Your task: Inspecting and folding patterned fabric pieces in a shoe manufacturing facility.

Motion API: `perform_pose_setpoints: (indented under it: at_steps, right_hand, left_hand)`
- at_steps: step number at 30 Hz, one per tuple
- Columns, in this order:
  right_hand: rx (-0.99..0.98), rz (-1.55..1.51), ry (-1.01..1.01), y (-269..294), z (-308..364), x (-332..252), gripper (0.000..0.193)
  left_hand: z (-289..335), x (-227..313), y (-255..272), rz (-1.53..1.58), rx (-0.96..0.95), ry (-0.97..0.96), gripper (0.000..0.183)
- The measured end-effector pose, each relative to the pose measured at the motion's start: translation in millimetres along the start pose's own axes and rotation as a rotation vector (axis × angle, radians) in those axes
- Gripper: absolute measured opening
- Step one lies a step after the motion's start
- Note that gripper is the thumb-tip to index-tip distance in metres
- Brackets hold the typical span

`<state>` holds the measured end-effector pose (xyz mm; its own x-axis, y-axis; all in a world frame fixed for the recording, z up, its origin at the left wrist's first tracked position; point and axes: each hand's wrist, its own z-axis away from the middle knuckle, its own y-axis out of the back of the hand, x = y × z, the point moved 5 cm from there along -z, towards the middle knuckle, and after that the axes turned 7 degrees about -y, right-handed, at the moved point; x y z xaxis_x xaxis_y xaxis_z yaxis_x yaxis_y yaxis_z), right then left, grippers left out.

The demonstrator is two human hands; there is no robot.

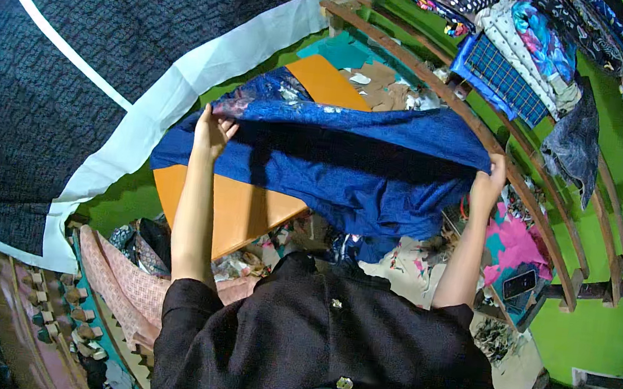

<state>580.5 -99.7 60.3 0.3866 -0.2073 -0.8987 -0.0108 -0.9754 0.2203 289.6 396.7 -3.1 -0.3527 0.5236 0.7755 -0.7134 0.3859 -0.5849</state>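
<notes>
Stretched between my two hands is a long piece of dark blue cloth point(376, 171), with a patterned patch of red and white near its left end. My left hand point(214, 134) grips its upper edge at the left, thumb and fingers closed on the fabric. At the far right end my right hand point(489, 181) pinches the same cloth. A deep fold runs along the middle, and the lower part hangs in wrinkles. Beneath the cloth lies an orange board or tabletop point(231, 212), partly covered by it.
Wooden rails point(448, 95) curve along the right, with folded fabrics point(521, 72) stacked beyond them. A phone point(520, 284) lies near pink scraps point(512, 239) at the right. Dark textured fabric point(70, 71) with a white border fills the left. Pink cloth point(115, 271) lies at lower left.
</notes>
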Motion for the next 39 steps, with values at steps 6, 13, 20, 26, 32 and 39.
perform_pose_setpoints:
  at_steps: [6,13,20,26,32,39]
  right_hand:
    - [-0.671,0.562,-0.081,-10.1,10.9,24.7,0.055]
    - [-0.805,0.176,-0.198,-35.1,18.2,42.5,0.016]
    - [-0.861,0.15,-0.179,-80.4,85.5,-4.4,0.025]
    - [-0.762,0.122,-0.327,-123.9,132.1,37.3,0.019]
    - [-0.872,0.016,-0.429,-169.7,160.9,49.2,0.019]
    - [-0.863,-0.044,-0.5,-184.0,168.1,61.2,0.019]
  left_hand:
    - [17.3,-91.2,53.3,-0.304,0.157,0.171,0.027]
    - [-17.9,-65.2,99.5,-0.101,0.349,0.188,0.022]
    - [-9.1,88.4,131.6,-0.129,0.102,-0.454,0.035]
    - [-30.8,-69.2,230.3,0.111,0.605,0.099,0.051]
    - [-45.0,-104.8,210.8,0.301,0.711,-0.011,0.043]
    - [-15.4,-52.0,194.6,0.409,0.315,-0.035,0.028]
